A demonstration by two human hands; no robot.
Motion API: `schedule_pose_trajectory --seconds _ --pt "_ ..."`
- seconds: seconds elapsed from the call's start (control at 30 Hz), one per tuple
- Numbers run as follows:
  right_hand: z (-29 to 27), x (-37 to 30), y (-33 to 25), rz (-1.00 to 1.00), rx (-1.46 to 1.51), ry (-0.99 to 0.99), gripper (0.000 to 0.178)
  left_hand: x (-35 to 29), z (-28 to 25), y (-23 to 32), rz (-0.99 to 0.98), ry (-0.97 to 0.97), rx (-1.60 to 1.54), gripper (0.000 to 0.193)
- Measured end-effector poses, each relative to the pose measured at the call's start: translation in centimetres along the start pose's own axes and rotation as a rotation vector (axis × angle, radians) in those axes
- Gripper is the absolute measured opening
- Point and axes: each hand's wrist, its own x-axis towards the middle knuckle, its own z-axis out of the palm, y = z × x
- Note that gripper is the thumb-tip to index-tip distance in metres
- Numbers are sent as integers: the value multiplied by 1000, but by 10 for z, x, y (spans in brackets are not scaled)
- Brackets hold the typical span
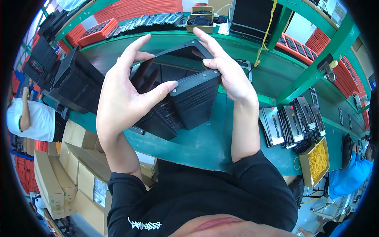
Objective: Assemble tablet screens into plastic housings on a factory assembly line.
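Note:
A black rectangular tray [176, 52], with a glossy recessed middle and small round metal studs at its corners, lies between my hands on top of a stack of similar black trays [195, 104]. My left hand [126, 87] grips its left side, thumb on the near corner, a finger at the far corner. From the right, my right hand [229, 71] holds the other end, thumb over the rim and fingers along the far edge. Whether the top tray is lifted off the stack I cannot tell. A second, lower stack [160, 124] stands left of it, partly hidden by my left hand.
More black trays [77, 79] are piled at the left. On the green bench [213, 152], flat dark panels [292, 124] and a box of yellow rubber bands [316, 164] lie to the right. Cardboard boxes [59, 185] stand lower left. A green post [316, 67] rises right. Other people work at both sides.

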Motion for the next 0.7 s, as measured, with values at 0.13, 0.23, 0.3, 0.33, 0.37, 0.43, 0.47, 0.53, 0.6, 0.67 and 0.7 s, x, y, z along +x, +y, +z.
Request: schedule_pose_trajectory --seconds 0.13,0.23,0.3,0.33,0.37,0.43,0.47,0.53,0.6,0.67,0.7 --pt "-2 0 2 -6 -31 12 76 -10 -12 -9 46 29 73 62" --pt "0 1 3 -75 -143 37 71 -27 -21 -15 110 101 118 50" --pt "-1 3 3 -59 -155 10 67 -41 -21 -17 0 73 108 41" --pt "-1 3 3 -44 -170 -20 64 -46 -20 -18 -58 63 103 36" --pt "-2 4 3 -30 -184 -51 62 -47 -21 -21 -67 68 105 36" --pt "1 3 0 -51 -246 -14 59 -43 -25 -31 1 24 20 38" --pt "3 2 -2 -76 -311 32 57 -42 -26 -36 35 4 -21 39" --pt "6 1 0 -104 -366 60 55 -45 -12 -55 7 53 -184 41" --pt "8 0 4 -161 -436 107 50 -47 3 -71 -7 126 -526 45" --pt "5 -1 3 -188 -469 117 47 -48 12 -67 -69 145 -631 47" --pt "4 -5 -6 -156 -500 197 45 -51 17 -63 -130 156 -739 50"
